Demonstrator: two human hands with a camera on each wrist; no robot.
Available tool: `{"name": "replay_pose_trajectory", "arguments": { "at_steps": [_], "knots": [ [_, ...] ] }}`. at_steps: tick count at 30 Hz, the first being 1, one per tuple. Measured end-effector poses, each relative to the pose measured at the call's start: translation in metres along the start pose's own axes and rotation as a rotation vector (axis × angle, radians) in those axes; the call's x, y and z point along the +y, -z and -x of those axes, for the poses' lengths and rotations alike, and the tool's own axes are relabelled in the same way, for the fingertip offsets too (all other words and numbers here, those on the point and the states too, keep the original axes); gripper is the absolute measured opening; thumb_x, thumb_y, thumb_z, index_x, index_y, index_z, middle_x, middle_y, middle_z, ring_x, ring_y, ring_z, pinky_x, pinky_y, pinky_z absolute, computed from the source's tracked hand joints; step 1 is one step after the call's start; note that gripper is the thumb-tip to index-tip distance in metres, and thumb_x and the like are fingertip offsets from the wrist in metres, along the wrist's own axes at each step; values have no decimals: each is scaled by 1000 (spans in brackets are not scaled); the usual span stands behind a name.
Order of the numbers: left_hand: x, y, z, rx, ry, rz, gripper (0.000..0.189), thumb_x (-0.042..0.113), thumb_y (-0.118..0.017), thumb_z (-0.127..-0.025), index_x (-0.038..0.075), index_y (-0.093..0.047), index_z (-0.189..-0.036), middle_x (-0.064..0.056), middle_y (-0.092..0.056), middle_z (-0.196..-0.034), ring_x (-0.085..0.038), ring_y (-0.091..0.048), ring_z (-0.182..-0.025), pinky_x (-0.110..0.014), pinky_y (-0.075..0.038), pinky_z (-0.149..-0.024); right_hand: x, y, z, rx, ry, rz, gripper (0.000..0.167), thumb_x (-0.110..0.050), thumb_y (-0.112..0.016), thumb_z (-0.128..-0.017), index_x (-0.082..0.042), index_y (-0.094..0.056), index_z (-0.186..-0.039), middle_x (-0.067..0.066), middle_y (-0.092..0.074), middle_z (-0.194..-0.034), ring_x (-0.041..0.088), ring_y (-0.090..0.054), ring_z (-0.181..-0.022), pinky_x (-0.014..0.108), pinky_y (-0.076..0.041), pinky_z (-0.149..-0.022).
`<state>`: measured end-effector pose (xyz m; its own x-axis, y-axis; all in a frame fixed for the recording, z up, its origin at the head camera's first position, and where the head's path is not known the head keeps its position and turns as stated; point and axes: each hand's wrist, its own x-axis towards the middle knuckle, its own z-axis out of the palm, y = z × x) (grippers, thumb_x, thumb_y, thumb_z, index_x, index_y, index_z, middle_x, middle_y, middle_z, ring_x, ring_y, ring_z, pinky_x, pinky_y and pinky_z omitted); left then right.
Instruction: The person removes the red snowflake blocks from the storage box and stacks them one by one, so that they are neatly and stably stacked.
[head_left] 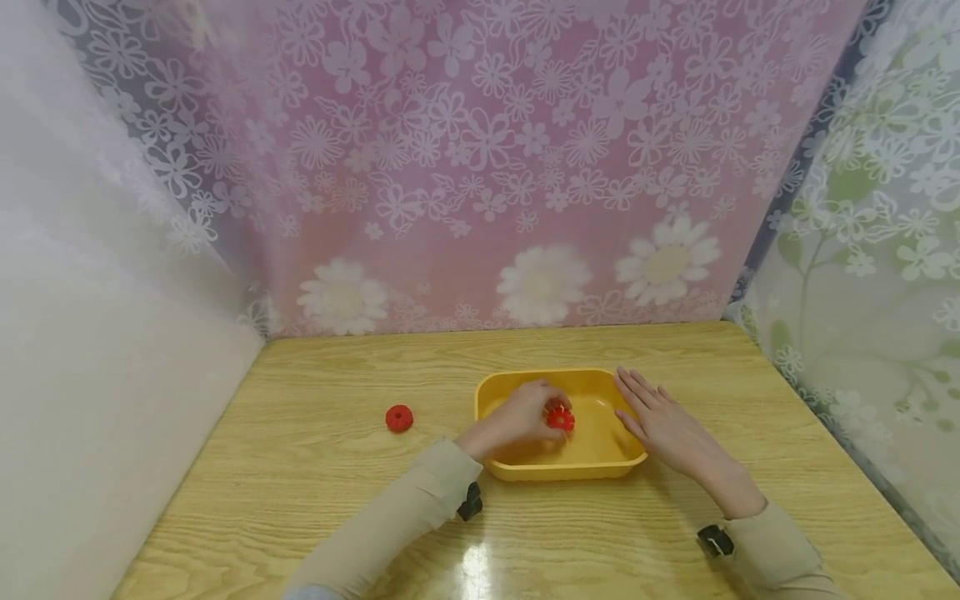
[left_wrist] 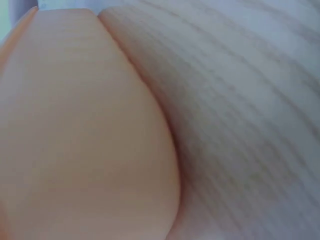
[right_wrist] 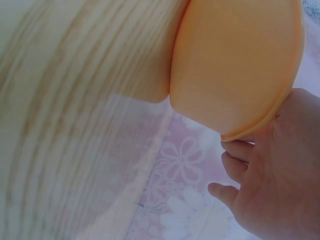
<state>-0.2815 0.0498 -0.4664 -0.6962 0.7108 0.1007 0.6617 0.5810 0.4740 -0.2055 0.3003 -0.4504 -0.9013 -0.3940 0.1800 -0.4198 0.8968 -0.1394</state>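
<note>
A yellow tray (head_left: 562, 472) stands on the table, its outer wall filling much of both wrist views. My left hand (head_left: 525, 414) reaches over its left side, with thumb and fingers curled round a red flower-shaped piece (head_left: 560, 419) with a notched edge. That piece is low inside the tray, and the left wrist view does not show it. On the tray's right rim rests my right hand (head_left: 671, 429), fingers extended. The right wrist view has this hand (right_wrist: 285, 170) against the rim, several fingertips showing past it.
Left of the tray, a red ring-shaped piece (head_left: 399, 418) with a dark centre hole lies on the wood-grain table (head_left: 315, 467). A pink flowered curtain (head_left: 450, 208) hangs along the back edge, with pale coverings at both sides.
</note>
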Motion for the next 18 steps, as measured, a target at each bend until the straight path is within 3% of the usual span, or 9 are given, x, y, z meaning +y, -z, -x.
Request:
{"name": "replay_pose_trajectory", "arguments": {
  "at_steps": [8,18],
  "knots": [
    [-2,19,4,43,-6,58,39,20,-86,-81,11,-71,-116,0,-66,-106,-9,-61,-96,-16,-50,-84,1,-1,-1,-8,1,-6,62,-23,-56,-105,8,-33,-154,26,-29,-161,44,-29,-147,66,-27,-115],
    [-9,39,19,79,4,128,38,16,-85,-82,11,-69,-116,-1,-59,-105,-11,-61,-97,-15,-53,-82,1,0,-1,-11,3,-19,63,-23,-56,-105,8,-33,-154,27,-29,-161,44,-28,-148,67,-27,-115]
  ]
}}
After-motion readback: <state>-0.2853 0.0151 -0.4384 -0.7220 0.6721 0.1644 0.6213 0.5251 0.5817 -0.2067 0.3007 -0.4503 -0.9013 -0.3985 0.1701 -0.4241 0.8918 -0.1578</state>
